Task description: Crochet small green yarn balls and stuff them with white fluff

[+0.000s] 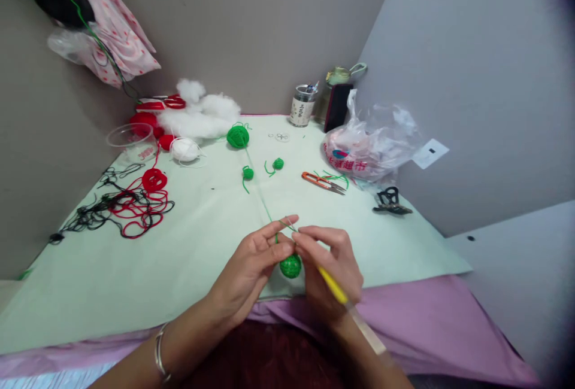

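Near the table's (215, 215) front edge, your left hand (254, 257) is pinching the green piece (290, 266), ideally tensioning the yarn (264, 203) evenly, while your right hand (336, 257) is gripping the hook (333, 285).

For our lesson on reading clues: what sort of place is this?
Probably a home craft corner: a cloth-covered table against walls, with a green yarn ball, white stuffing and orange-handled snips.

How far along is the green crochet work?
Two small green crocheted pieces look done, lying aside with short tails. In hand: a rounded green piece in the left hand, a yellow-handled crochet hook in the right hand. Probably left: finishing and cutting, since yarn runs to the green yarn ball.
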{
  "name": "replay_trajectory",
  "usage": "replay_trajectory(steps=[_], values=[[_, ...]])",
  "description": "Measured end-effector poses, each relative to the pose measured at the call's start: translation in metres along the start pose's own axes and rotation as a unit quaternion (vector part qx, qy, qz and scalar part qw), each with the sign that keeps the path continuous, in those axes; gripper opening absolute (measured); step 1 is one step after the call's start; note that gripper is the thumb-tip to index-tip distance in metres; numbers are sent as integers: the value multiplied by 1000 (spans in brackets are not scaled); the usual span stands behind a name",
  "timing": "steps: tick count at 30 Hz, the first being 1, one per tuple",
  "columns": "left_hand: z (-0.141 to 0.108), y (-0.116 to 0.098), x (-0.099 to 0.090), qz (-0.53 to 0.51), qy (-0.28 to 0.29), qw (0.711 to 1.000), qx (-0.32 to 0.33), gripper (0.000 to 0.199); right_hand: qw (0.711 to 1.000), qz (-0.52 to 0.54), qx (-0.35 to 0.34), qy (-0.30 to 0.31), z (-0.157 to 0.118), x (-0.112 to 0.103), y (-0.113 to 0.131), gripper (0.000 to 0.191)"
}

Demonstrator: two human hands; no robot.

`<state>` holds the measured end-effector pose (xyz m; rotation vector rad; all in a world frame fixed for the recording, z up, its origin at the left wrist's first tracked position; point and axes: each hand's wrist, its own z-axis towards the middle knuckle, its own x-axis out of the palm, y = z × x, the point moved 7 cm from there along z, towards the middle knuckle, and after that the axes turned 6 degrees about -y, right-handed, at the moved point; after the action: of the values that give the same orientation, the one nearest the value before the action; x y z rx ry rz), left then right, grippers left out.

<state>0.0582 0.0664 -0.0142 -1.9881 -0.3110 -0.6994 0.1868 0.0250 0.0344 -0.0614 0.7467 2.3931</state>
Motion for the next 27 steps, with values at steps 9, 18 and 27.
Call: replay_trajectory(steps=[9,18,27], values=[[-2,-9,2,41,9,999,25,52,934,247,260,14,7,12,-27,16],[0,-11,2,26,-22,998,50,44,961,172,214,26,3,14,-24,19],[4,-5,-5,-13,-19,1000,-8,45,981,118,154,-11,7,2,-18,22]])
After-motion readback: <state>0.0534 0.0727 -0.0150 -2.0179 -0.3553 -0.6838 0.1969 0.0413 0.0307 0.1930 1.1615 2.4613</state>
